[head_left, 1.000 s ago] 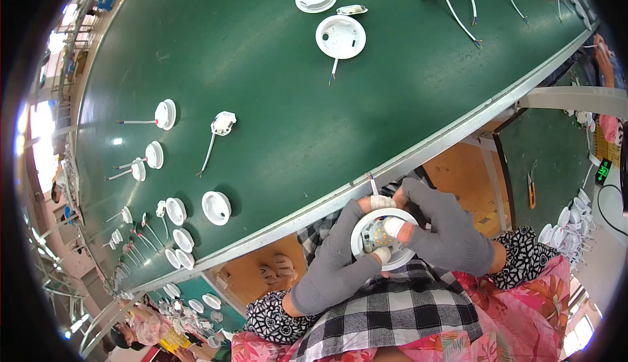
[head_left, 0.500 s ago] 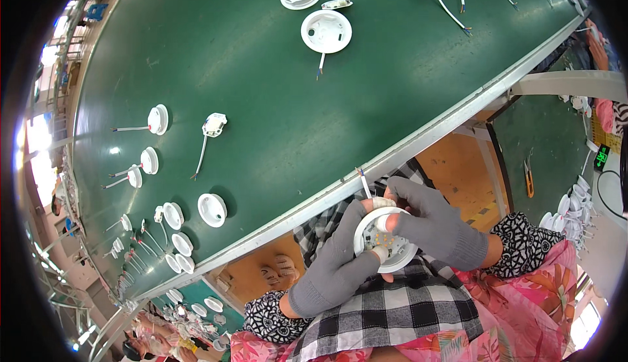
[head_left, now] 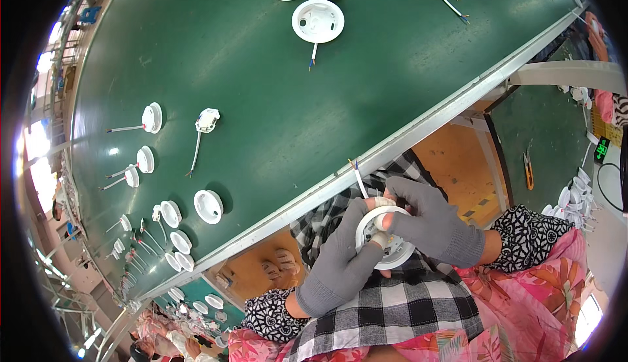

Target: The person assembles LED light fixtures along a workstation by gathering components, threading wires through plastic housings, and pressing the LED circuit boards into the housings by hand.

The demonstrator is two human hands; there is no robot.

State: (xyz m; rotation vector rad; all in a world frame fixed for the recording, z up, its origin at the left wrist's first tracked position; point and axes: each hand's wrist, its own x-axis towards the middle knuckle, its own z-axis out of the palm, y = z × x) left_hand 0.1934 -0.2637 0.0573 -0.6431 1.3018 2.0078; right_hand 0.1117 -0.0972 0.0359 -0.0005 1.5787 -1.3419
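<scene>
Above my lap I hold a round white lamp housing, its open face toward me. My left hand, in a grey fingerless glove, grips it at the left, the thumb pressing inside the rim. On the upper right my right hand, gloved the same way, has its thumb over the rim and its other fingers behind. White tape wraps some fingertips. A white cable with bare coloured wire ends sticks out past my fingers toward the belt edge. My fingers partly hide the parts inside.
A green belt with a metal edge rail runs diagonally ahead. On it lie a lamp housing with cable, a white driver unit and an empty ring. Orange-handled cutters lie on a green surface at right.
Things on the belt have shifted slightly left and up in the picture. My left thumb has moved up and inward on the housing, and more of the cable shows.
</scene>
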